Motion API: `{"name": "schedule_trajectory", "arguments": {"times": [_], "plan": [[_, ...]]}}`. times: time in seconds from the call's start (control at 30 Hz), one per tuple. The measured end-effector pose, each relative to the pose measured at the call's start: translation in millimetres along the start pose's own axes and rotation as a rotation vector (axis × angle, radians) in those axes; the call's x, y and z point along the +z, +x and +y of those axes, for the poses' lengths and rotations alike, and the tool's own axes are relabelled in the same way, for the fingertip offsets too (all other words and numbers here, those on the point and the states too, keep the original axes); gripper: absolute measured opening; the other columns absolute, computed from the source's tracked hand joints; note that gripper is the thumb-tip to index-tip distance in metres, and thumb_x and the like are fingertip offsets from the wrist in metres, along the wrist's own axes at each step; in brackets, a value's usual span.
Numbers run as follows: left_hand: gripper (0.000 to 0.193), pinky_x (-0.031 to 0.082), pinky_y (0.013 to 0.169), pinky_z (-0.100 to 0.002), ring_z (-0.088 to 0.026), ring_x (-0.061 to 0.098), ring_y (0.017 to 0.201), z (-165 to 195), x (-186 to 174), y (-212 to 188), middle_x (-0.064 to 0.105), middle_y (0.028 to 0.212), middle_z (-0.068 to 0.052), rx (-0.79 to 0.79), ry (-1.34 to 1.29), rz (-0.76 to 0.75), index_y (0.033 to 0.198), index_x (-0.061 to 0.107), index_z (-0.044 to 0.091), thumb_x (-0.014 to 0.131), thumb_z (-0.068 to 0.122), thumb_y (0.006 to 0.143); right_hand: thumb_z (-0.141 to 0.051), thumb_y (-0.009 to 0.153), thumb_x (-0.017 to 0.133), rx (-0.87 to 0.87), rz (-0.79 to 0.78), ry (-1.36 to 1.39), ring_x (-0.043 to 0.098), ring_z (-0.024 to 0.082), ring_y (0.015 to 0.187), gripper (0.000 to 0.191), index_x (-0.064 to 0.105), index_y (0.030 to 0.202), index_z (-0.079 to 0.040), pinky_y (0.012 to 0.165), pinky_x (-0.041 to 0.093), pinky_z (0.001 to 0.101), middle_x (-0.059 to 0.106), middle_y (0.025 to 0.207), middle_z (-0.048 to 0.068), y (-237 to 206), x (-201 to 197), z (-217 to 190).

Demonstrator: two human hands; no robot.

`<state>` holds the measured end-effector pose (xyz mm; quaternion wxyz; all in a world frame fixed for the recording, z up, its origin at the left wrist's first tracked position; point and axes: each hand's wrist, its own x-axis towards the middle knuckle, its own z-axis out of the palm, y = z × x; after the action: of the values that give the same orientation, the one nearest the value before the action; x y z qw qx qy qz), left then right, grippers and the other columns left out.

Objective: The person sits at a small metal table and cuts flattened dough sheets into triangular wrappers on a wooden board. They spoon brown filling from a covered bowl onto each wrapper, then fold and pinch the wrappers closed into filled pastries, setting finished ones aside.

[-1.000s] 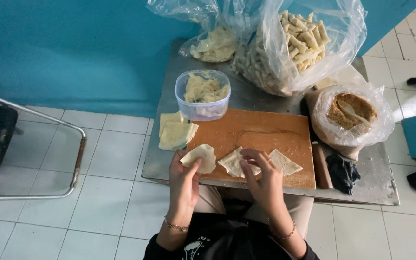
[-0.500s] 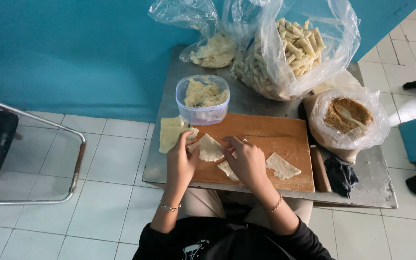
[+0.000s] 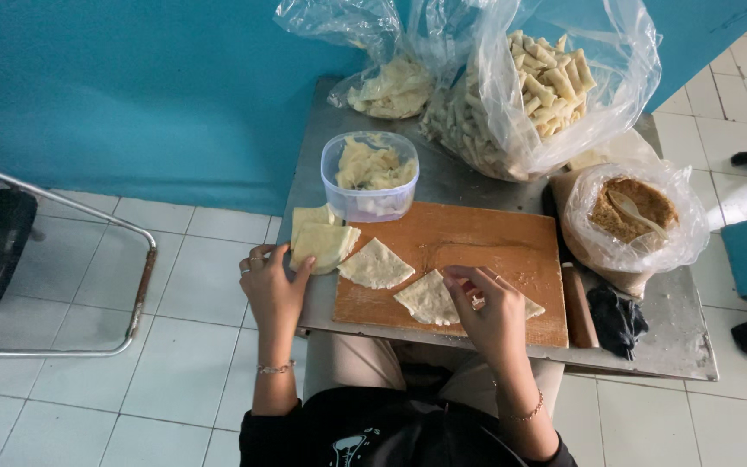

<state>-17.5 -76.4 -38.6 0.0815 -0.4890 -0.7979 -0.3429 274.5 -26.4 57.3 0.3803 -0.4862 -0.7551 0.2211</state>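
Note:
A wooden cutting board (image 3: 477, 242) lies on a small metal table (image 3: 676, 346). On the board are pale triangular dough sheets: one (image 3: 377, 264) at the left and one (image 3: 430, 298) under my right hand (image 3: 490, 316), whose fingers pinch at its edge. A third sheet (image 3: 532, 308) peeks out beyond that hand. My left hand (image 3: 271, 281) rests at the table's left edge, thumb touching a stack of dough sheets (image 3: 322, 238) lying off the board.
A clear plastic tub (image 3: 370, 177) of pale filling stands behind the board. Behind it are plastic bags of rolled pastries (image 3: 546, 82) and of dough scraps (image 3: 391, 86). A bag of brown crumbs with a spoon (image 3: 633, 212) sits right. A metal chair frame (image 3: 62, 285) stands left.
My left hand moved off the board to the stack of sheets at the table's left edge. My right hand shifted right and down onto the lower sheet. A sheet now lies flat at the left.

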Motion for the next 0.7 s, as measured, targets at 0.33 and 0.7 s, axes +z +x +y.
{"name": "schedule_trajectory", "arguments": {"times": [0.33,0.7], "plan": [[0.027,0.044,0.082,-0.04,-0.023,0.062,0.085,13.2,9.5,-16.6,0.065,0.088,-0.003,-0.178,-0.1,-0.059,0.092,0.063,0.01,0.082,0.029,0.085,-0.012,0.088,0.076,-0.049,-0.02,0.003,0.071,0.016,0.067,0.012,0.08,0.098,-0.007,0.062,0.056,0.0273,0.08,0.093,0.006,-3.7,8.9,3.4],[0.019,0.045,0.066,-0.021,-0.004,0.054,0.082,75.4,-35.9,-27.3,0.06,0.092,0.001,-0.267,-1.285,-0.218,0.106,0.058,0.003,0.071,0.006,0.092,-0.004,0.076,0.084,-0.42,-0.022,0.251,0.075,0.021,0.095,0.026,0.076,0.101,-0.006,0.083,0.06,0.0321,0.076,0.104,0.007,-7.5,15.4,-33.3]]}}
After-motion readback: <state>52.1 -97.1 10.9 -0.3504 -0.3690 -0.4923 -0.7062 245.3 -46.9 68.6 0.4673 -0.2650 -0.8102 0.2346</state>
